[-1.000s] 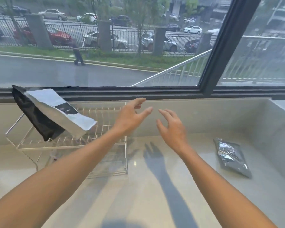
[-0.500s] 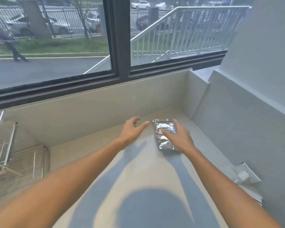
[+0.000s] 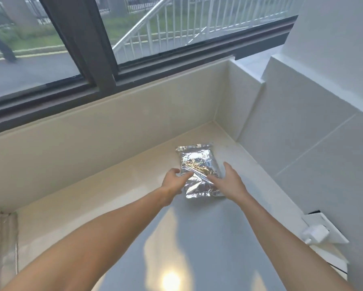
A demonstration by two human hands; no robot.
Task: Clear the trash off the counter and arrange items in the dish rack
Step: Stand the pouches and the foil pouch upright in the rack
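I am looking down along both bare forearms at a shiny foil packet (image 3: 198, 168) that is lying flat on the pale desk (image 3: 117, 198), toward the corner where the desk is meeting the tiled wall (image 3: 314, 143) at about two o'clock from the middle of the view. My left hand (image 3: 173, 181) is sitting at the packet's nine o'clock edge with its fingers curled loosely and the fingertips touching the crinkled foil; I cannot tell whether it is pinching the foil or only resting against it. My right hand (image 3: 228, 179) is lying spread over the packet's four o'clock side, forefinger stretched across the foil and thumb sticking up apart from the other fingers, not closed around anything. The packet's near edge is showing between the two wrists. At three o'clock a white wall fitting (image 3: 321, 227) is jutting out low on the tiles. At twelve o'clock the dark window frame (image 3: 96, 59) is running above the desk's raised back edge.
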